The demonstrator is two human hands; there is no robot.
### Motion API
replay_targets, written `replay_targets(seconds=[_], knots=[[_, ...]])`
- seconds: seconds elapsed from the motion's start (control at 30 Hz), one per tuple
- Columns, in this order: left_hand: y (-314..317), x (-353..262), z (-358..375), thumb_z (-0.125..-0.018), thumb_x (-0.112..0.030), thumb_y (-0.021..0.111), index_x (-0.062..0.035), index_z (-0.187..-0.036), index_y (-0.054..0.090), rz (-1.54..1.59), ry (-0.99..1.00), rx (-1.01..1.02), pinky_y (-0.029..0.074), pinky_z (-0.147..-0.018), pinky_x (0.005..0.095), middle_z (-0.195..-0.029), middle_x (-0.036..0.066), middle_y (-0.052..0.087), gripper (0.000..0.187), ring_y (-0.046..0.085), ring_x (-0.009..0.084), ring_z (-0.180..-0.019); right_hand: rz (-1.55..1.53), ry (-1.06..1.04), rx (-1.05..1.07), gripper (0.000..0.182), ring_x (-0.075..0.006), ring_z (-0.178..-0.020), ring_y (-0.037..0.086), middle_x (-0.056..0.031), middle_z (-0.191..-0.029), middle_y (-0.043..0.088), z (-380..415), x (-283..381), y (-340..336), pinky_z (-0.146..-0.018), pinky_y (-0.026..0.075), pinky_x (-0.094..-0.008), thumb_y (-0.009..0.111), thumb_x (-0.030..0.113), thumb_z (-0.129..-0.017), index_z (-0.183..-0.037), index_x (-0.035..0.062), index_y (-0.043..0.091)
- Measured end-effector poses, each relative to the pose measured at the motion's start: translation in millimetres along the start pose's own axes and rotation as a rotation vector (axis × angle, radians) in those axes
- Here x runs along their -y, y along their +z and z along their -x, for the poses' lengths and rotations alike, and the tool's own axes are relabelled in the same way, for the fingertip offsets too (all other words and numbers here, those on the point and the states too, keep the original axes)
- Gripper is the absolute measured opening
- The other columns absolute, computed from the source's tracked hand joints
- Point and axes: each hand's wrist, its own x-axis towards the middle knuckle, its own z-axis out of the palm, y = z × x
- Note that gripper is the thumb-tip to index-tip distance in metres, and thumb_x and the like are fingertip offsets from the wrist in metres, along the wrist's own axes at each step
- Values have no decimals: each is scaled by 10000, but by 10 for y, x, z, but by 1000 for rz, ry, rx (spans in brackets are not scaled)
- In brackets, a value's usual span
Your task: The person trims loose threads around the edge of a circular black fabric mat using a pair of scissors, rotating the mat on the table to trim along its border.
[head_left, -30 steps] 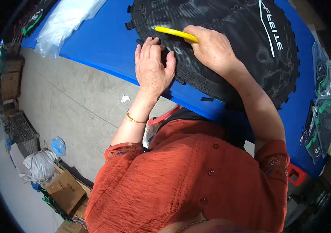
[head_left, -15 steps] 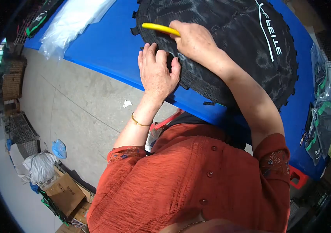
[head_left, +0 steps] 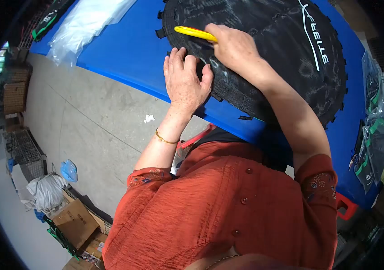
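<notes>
one round black mesh piece (head_left: 273, 42) with white lettering lies spread on the blue table (head_left: 124, 56), its near-left rim just inside the table's edge. the left hand (head_left: 185, 83) and the right hand (head_left: 236, 47) are both at that side of it. the right fingers are clamped on one end of a curved yellow tool (head_left: 194, 32), which points left above the mesh near the rim; it shows nearly edge-on, so i can't tell quite what kind it is. the left fingers rest together along the rim, the thumb apart from them; whether they pinch the band is hidden.

to do this well, i'd judge, the left hand should press firmly so the mesh can't slide or pucker, clear of the yellow tool, with the right grip firm and the wrist easy.

the left forearm, with a gold bracelet (head_left: 167, 140), comes nearly straight up to the table edge. the right arm bends at the elbow and slants across the mesh.

clear plastic (head_left: 84, 29) lies to the left; bagged green-edged pieces (head_left: 374, 135) lie on the right.
</notes>
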Motion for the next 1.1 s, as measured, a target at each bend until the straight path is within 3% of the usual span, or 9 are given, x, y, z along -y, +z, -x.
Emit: replay_targets(seconds=[0.23,0.43,0.57,0.6,0.7,0.77,0.83,0.87,1.1], knots=[[29,21,5,-842,-227,789,-24,-1034,682,-2,23,-33,383,-1189,620,-1315,274,637,300,559,473,-1349,-35,-70,21,236,-397,-911,732,-151,-989,724,624,-220,-422,-769,590,-516,644,57,-898,-1131,95,653],[96,92,53,-820,-235,799,-26,-1011,675,20,92,-92,406,-1150,612,-1240,256,649,310,579,470,-1278,44,-83,-79,261,-401,-896,736,-132,-965,721,700,-206,-271,-768,588,-532,648,72,-893,-1150,114,649],[118,104,31,-831,-249,792,-27,-993,682,11,107,-104,413,-1152,602,-1240,256,660,296,583,469,-1279,-30,61,51,164,-456,-1058,699,-239,-1098,732,496,-135,-409,-904,559,-535,622,108,-939,-1069,28,681],[125,115,32,-834,-251,791,-26,-995,683,3,108,-101,413,-1154,604,-1243,258,661,297,583,469,-1281,-55,-87,-100,86,-467,-911,699,-214,-952,721,530,-173,-377,-783,550,-555,615,79,-902,-977,48,645],[98,100,49,-842,-255,786,-24,-1015,686,7,91,-92,416,-1156,607,-1268,270,660,306,579,481,-1292,-2,-46,21,210,-436,-943,729,-194,-1013,749,724,-219,-342,-806,574,-554,646,101,-928,-1136,98,670],[108,101,55,-844,-253,785,-24,-1024,685,11,93,-92,417,-1157,607,-1276,274,659,308,577,484,-1296,-154,-47,51,252,-432,-936,722,-194,-1011,743,944,-110,-465,-810,576,-542,658,90,-923,-1174,114,676],[100,91,59,-848,-240,780,-29,-1049,691,-13,84,-80,436,-1144,577,-1289,268,665,305,584,476,-1304,-164,-144,-107,292,-411,-941,724,-180,-1026,743,1176,-70,-441,-806,586,-521,666,71,-910,-1196,128,680],[95,92,60,-852,-238,778,-35,-1056,696,-30,85,-77,455,-1128,553,-1294,257,674,299,593,464,-1309,-165,-128,-21,340,-389,-948,731,-167,-1038,741,1218,-56,-489,-803,594,-503,673,59,-897,-1230,128,677],[76,65,51,-863,-220,769,-20,-1110,689,-68,82,-63,473,-1119,531,-1315,244,679,327,600,452,-1317,-83,-19,36,269,-414,-940,721,-161,-1034,728,888,1,-323,-799,578,-525,648,44,-927,-1190,103,642]])
